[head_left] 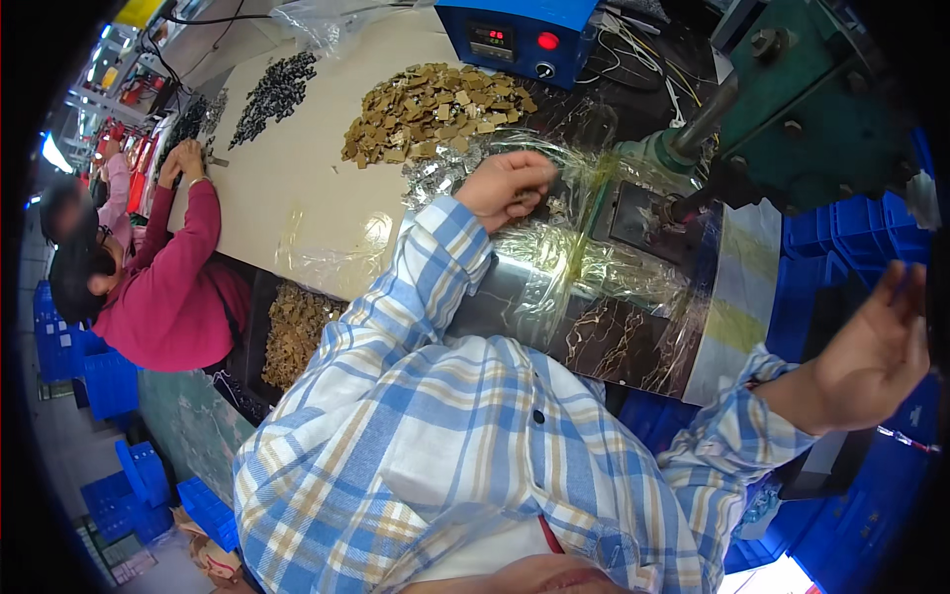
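My left hand (510, 188) is closed, fingers curled together over the near end of a pile of small silvery metal pieces (435, 178). Whatever it may pinch is too small or hidden to name. Just right of it lies a plate wrapped in clear film and tape (554, 252), in front of a green bench press (792, 109). Under the press ram sits a dark metal block (648, 218). Out to the right, my right hand (876, 351) is raised, its fingers apart and slightly blurred, away from the table and touching nothing that I can see.
A heap of small brown square pieces (435, 109) and a scatter of black parts (272, 94) lie on the table. Behind stands a blue control box (515, 40) with cables. Blue crates (841, 228) are at right. A co-worker in a magenta top (168, 307) sits at left.
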A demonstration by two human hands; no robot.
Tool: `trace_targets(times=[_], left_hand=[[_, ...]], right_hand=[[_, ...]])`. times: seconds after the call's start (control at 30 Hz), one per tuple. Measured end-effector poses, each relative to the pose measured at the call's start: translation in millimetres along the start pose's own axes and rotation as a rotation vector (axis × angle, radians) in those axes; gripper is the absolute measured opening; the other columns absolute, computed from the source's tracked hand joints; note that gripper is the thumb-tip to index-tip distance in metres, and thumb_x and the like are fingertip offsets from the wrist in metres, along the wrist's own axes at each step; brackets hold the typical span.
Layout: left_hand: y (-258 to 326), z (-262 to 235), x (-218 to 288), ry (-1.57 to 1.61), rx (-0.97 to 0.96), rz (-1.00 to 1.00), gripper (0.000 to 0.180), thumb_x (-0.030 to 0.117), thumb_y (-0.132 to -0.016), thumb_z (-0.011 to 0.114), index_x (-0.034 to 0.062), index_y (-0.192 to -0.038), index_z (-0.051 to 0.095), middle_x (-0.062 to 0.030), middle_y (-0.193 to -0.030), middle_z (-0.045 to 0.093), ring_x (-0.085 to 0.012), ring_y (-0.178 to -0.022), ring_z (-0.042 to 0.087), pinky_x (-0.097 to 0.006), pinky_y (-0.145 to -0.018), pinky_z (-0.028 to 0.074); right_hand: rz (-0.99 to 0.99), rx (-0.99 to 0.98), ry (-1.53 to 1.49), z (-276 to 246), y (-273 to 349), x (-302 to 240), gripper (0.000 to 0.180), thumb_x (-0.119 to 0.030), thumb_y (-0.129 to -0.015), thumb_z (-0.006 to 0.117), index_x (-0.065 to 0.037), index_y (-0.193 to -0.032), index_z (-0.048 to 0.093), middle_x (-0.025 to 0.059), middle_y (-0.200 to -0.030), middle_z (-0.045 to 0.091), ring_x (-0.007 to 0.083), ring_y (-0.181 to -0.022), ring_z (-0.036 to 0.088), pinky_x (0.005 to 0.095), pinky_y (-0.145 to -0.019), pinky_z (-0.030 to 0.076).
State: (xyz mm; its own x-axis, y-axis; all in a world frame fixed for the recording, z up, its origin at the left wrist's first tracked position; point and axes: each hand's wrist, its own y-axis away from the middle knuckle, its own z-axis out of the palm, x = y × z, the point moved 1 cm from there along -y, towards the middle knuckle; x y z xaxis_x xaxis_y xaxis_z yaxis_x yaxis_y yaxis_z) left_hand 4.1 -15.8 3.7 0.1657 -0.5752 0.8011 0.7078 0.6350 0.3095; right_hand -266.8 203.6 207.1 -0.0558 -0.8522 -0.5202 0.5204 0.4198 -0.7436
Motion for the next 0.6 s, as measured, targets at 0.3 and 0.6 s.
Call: trace_targets(times=[0.3,0.6], left_hand=[[11,25,-14,-1.575,0.14,0.49,0.007,0.013,-0.073,0.061,0.0077,-0.077,0.064,-0.0085,-0.079,0.059,-0.0289,-0.071,0.058,-0.036,-0.064,0.047],[-9,71,-13,-1.178,-0.05,0.711,0.01,0.012,-0.071,0.059,0.008,-0.08,0.065,-0.0088,-0.078,0.058,-0.0277,-0.071,0.058,-0.037,-0.063,0.047]], right_hand=[[0.294,0.061,0.078,-11,55,30,0.018,0.0,-0.084,0.043,0.001,-0.101,0.05,0.0119,-0.094,0.05,0.0215,-0.091,0.047,0.0354,-0.082,0.04],[0.102,0.091,0.264,-7,6,11,0.023,-0.001,-0.084,0.044,0.003,-0.106,0.051,0.0176,-0.104,0.054,0.0274,-0.104,0.051,0.0383,-0.088,0.041]])
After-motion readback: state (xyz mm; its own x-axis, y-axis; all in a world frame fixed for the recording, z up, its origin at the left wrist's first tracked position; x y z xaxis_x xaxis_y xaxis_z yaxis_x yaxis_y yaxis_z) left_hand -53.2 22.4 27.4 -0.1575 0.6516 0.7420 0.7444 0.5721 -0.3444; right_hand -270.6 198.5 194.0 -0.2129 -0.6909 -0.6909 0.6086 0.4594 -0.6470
